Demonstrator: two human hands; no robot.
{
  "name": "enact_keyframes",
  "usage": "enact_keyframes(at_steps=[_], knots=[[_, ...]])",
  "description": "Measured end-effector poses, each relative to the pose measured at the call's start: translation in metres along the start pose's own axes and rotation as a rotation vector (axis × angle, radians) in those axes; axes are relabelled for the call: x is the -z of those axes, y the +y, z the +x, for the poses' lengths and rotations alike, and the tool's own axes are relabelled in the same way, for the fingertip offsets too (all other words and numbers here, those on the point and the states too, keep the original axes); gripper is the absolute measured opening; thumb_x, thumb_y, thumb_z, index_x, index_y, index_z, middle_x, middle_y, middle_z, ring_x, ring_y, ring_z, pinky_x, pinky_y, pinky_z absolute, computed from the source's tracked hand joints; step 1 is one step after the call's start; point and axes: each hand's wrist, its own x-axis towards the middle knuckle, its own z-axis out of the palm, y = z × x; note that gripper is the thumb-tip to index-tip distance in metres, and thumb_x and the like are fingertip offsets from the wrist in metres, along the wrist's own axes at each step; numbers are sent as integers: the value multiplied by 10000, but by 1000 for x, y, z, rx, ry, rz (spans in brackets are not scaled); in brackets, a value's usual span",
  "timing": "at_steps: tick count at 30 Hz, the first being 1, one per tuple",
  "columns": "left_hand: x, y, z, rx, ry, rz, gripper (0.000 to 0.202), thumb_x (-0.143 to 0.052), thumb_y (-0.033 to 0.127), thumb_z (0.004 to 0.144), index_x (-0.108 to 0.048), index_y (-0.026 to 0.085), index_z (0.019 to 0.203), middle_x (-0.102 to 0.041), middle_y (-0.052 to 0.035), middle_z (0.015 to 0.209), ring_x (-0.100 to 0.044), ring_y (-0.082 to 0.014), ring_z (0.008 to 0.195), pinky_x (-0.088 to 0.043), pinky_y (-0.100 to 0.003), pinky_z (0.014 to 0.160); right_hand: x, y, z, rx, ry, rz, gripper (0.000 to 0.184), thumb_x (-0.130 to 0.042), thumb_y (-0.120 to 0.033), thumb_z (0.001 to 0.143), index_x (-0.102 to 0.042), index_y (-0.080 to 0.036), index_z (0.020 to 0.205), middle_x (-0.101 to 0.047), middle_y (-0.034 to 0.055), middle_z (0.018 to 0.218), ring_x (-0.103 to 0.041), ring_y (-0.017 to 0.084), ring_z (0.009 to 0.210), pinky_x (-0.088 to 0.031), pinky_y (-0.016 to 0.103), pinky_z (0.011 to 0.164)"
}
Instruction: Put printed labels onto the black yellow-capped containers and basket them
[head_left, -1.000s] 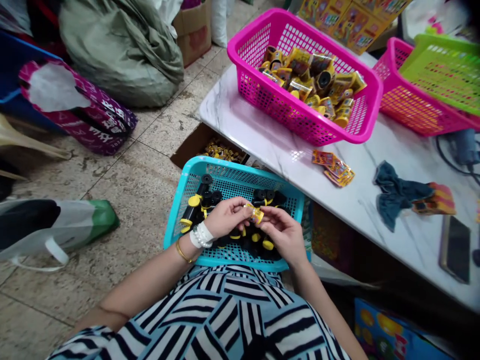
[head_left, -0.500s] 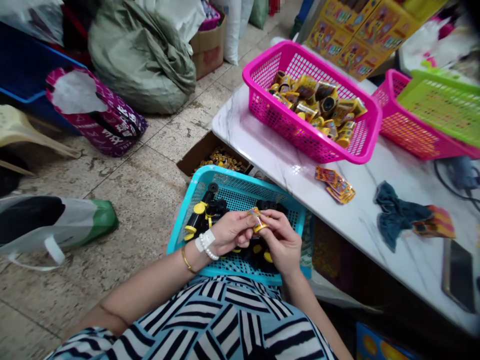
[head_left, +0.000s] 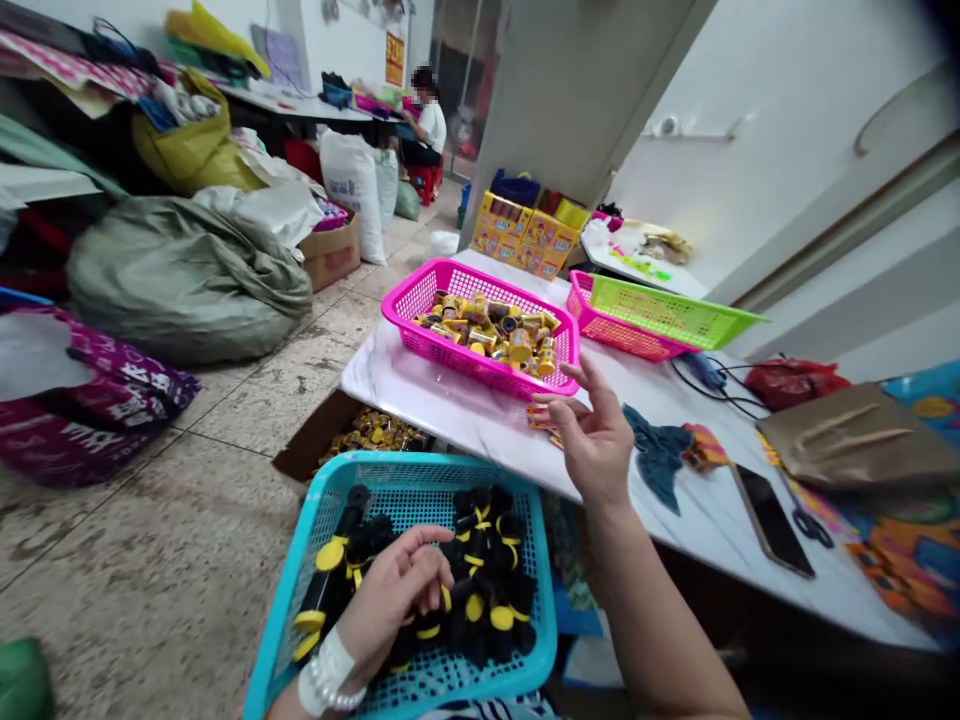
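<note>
My left hand hovers over a turquoise basket full of small black canisters with yellow lids. Its fingers are loosely bent and apart, with nothing visible in them. On that wrist are a white band and pearl-like beads. My right hand is raised at the table's near edge, fingers spread and holding nothing, just in front of a pink basket. Inside the pink basket lie many yellow-labelled canisters. Behind the right hand, a stack of orange labels is partly hidden.
On the marbled table lie a blue cloth piece, a phone and scissors. A green basket sits in another pink one. A cardboard box of yellow pieces stands below. A person sits far back.
The yellow-labelled canister both hands held has left them. My hands have parted: the right moved up toward the pink basket, the left stayed over the turquoise one. The view has tilted up.
</note>
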Motion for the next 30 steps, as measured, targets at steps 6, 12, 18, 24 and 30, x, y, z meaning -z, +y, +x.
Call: enact_keyframes(at_steps=[6, 12, 18, 24, 30], knots=[[17, -43, -28, -309, -294, 986, 218, -661, 390, 835, -703, 238, 985, -721, -62, 883, -612, -214, 804, -447, -315, 761, 40, 58, -21, 105, -42, -743, 212, -615, -322, 914, -776, -208, 994, -719, 90, 932, -665, 232, 896, -545, 376, 791], [34, -67, -31, -673, -511, 1176, 270, -456, 418, 976, -691, 295, 1026, -730, -61, 855, -557, -187, 730, -407, -285, 750, 38, 77, 9, 88, -417, -1236, 204, -611, -345, 922, -782, -273, 1008, -680, 60, 861, -609, 197, 786, -402, 291, 608], [51, -65, -43, -649, -516, 1131, 301, -419, 403, 998, -695, 364, 1113, -761, -52, 921, -549, -174, 692, -394, -269, 682, 25, 71, 10, 195, -479, -1277, 235, -561, -243, 938, -743, -189, 799, -706, 90, 844, -591, 222, 844, -384, 313, 666], [47, -57, -49, -504, -462, 1040, 299, -465, 436, 977, -756, 366, 991, -738, -26, 764, -609, -178, 699, -458, -266, 709, 16, 63, -4, 279, -497, -1286, 242, -539, -212, 934, -713, -175, 769, -688, 104, 836, -565, 233, 868, -391, 333, 747], [25, -3, -40, -278, -222, 884, 308, -510, 373, 949, -761, 259, 1087, -777, -80, 973, -701, -217, 877, -525, -309, 824, 21, 63, -2, 258, -424, -1260, 231, -524, -248, 936, -725, -162, 862, -679, 120, 886, -550, 253, 904, -413, 350, 799]])
